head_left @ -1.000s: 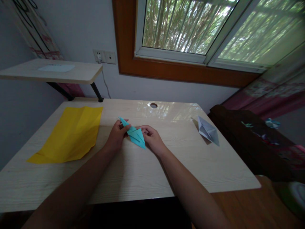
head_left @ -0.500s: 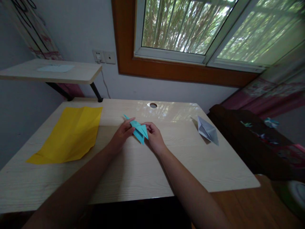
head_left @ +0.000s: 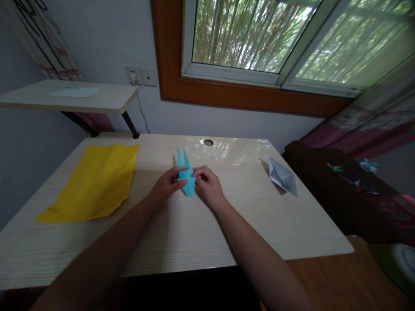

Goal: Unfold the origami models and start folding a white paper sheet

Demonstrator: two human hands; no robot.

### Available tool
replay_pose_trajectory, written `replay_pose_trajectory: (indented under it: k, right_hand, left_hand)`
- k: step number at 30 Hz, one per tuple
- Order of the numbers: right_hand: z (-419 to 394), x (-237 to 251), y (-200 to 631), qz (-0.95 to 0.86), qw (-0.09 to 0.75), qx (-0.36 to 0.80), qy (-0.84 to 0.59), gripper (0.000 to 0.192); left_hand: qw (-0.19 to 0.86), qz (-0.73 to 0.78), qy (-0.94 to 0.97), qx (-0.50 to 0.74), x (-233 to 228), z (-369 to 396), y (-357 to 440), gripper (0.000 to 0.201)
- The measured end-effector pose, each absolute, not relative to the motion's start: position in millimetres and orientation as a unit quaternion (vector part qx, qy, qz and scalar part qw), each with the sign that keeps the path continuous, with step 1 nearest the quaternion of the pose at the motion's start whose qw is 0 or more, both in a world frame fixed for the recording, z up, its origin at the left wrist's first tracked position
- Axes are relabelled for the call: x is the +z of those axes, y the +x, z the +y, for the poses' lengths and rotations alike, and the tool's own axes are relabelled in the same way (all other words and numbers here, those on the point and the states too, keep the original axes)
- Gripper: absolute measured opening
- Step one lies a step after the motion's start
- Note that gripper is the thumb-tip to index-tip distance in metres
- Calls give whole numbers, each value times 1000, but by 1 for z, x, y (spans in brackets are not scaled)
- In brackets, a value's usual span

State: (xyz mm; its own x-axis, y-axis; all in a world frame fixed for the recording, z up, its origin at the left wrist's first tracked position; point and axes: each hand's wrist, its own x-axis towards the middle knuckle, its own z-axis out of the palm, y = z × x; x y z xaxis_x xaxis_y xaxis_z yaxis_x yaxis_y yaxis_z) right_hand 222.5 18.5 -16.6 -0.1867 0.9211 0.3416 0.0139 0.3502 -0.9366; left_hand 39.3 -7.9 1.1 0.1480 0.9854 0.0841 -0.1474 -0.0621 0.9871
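- The blue folded paper point(head_left: 186, 176) stands near the middle of the table point(head_left: 181, 233), two points toward 12 o'clock.
- The left hand point(head_left: 167, 186) pinches it at 9 o'clock, the right hand point(head_left: 208, 184) at 3 o'clock, fingers closed on it.
- The yellow sheet point(head_left: 94, 182) lies well apart at 9 o'clock, the white folded paper point(head_left: 282, 176) at 3 o'clock.

Near the middle of the bench point(head_left: 181, 233), the left hand point(head_left: 167, 185) and right hand point(head_left: 209, 185) pinch a folded blue paper point(head_left: 186, 175) from either side, two points aimed at the far edge, yellow sheet point(head_left: 94, 181) toward the left edge, grey paper boat point(head_left: 282, 176) toward the right.
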Motion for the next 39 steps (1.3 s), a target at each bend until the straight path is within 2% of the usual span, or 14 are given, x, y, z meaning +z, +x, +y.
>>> replay_pose_trajectory:
  k: [4, 10, 16, 20, 25, 27, 34, 39]
  right_hand:
    - [18, -13, 222, -651, 522, 426, -351, 10]
    - [17, -10, 220, -630, 518, 454, -359, 11]
    - [17, -18, 215, -567, 508, 533, -370, 37]
    - [22, -26, 215, -568, 505, 527, -381, 33]
    - [23, -27, 217, -567, 496, 524, -398, 26]
    - [22, -25, 217, -570, 490, 525, -399, 26]
    - [22, -26, 216, -591, 481, 518, -390, 21]
    - [21, -29, 217, -635, 444, 500, -386, 20]
  left_hand:
    - [547, 402, 517, 522, -2, -4, 38, 49]
    - [555, 408, 499, 526, -4, 0, 35, 81]
    - [530, 423, 513, 527, -3, -2, 34, 89]
    - [526, 447, 505, 518, -11, 1, 33, 80]
    - [551, 450, 478, 515, -15, 4, 34, 42]
    - [546, 458, 480, 511, -14, 3, 34, 34]
    - [496, 482, 514, 508, -8, 2, 31, 28]
    - [471, 492, 529, 506, -6, 3, 29, 26]
